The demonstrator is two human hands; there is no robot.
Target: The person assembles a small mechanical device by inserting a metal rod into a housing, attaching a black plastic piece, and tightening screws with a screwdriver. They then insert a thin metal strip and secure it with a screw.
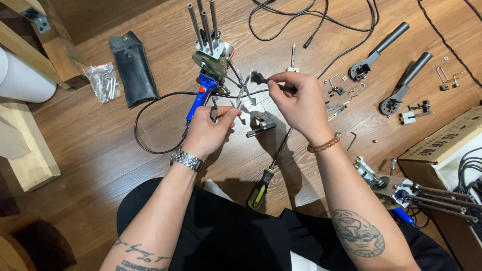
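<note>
Nearest the person, at 6 o'clock, a screwdriver with a black and yellow handle lies on the wooden floor, its thin shaft running up toward the hands.

Above it, the left hand wears a metal watch. Its grip is pressed together on a small metal bracket, thumb and forefinger pinching the lower end. The right hand, at about 1 o'clock from the left, has its grip pinched on a small black-handled tool whose tip meets the bracket from above.

The bracket looks light, stiff and thin, probably smooth enough to twist between the fingers, with edges that may bite. A hold on its flat faces near the end, as here, seems the steadiest. The tool is slim and rigid and is best held along its handle.

A second bracket lies on the floor just below the hands. Farther out at 12 o'clock stands a blue-handled device with 3 upright metal rods and a black cable. At 2 o'clock lie 2 black-handled ratchet tools and scattered small parts, and at 10 o'clock a black pouch and a bag of hardware.
</note>
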